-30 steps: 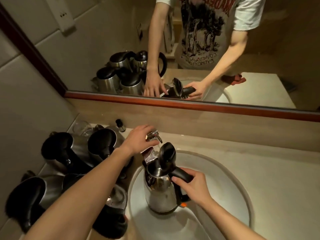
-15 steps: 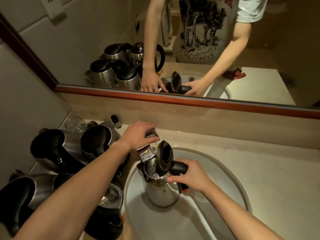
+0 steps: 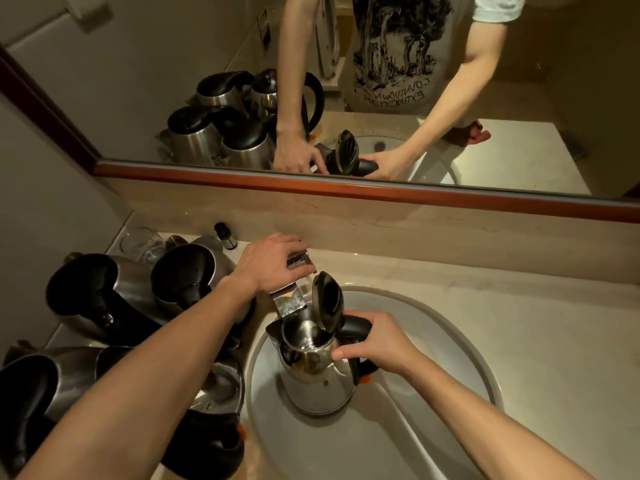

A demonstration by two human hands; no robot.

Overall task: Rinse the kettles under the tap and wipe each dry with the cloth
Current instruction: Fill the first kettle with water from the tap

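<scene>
A steel kettle [image 3: 313, 379] with its black lid [image 3: 328, 301] flipped up stands in the white sink [image 3: 460, 344], its mouth under the flat tap spout [image 3: 289, 303]. My right hand [image 3: 375, 344] grips the kettle's black handle. My left hand [image 3: 270, 263] holds the chrome tap lever [image 3: 298, 261], fingers curled over it. Several other steel kettles with black lids crowd the counter to the left, one of them [image 3: 183, 278] just behind my left forearm. A red cloth [image 3: 476, 131] shows only in the mirror, at the counter's near edge.
A clear glass [image 3: 140, 242] and a small dark bottle [image 3: 225, 235] stand at the back left against the splashback. The beige counter [image 3: 536, 341] stretches right of the sink. A wood-framed mirror [image 3: 346, 183] runs above it.
The view has dropped slightly and shifted. My right hand has slid up the handle, thumb now across the kettle's rim. My left hand stays on the tap lever.
</scene>
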